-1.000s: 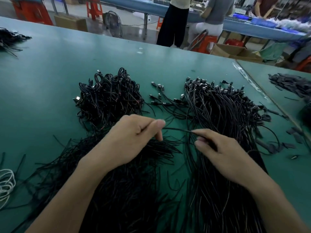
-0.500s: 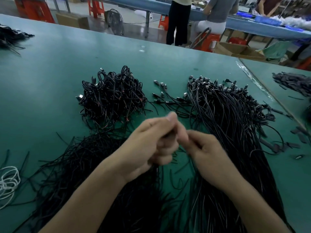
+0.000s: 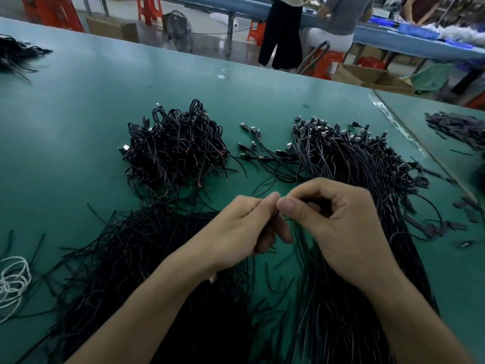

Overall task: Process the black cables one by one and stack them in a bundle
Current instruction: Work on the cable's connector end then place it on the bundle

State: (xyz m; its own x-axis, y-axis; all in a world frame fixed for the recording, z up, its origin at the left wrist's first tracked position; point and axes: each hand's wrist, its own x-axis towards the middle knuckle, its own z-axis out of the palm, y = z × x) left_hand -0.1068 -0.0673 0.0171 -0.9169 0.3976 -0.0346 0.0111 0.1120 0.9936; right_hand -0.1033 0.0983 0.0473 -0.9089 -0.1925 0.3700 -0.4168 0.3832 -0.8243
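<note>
My left hand (image 3: 244, 229) and my right hand (image 3: 338, 227) meet fingertip to fingertip over the middle of the green table (image 3: 78, 122). Both pinch one thin black cable (image 3: 275, 214), mostly hidden between the fingers. A long pile of straight black cables (image 3: 349, 166) with plugs at the far end lies under and beyond my right hand. A heap of coiled black cables (image 3: 175, 148) sits beyond my left hand. A loose spread of short black pieces (image 3: 126, 258) lies under my left forearm.
A few loose plug ends (image 3: 252, 143) lie between the two heaps. White cord (image 3: 13, 279) sits at the left edge. Another cable pile (image 3: 15, 53) is far left; dark scraps (image 3: 456, 127) lie on the adjoining table. People stand and sit at a bench behind.
A second ago my hands were apart with a cable stretched between them. They have come together, and my right hand has curled over so its knuckles face up.
</note>
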